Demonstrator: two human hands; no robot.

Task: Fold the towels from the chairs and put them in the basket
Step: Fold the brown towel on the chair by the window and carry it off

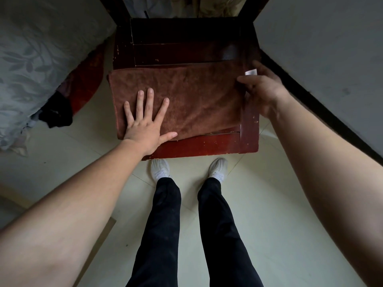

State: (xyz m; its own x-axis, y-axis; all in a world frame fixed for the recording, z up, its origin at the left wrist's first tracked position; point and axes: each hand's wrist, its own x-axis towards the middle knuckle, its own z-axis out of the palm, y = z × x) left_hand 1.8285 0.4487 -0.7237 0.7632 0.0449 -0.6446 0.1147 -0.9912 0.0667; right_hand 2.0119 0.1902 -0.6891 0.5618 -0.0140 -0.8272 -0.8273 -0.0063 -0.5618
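On the chair (207, 146), left hand (145, 125) presses flat on the towel (196, 96); right hand (263, 92) pinches its edge

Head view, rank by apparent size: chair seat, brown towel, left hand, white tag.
Largest first:
chair seat
brown towel
left hand
white tag
The hand lies flat on the towel, so nearness barely matters.

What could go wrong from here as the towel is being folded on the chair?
1. The towel hangs past the left edge of the chair seat; it may slide off if the left hand, flat on it, lifts.
2. The right hand holds only the edge by the white tag, so the fold may skew.
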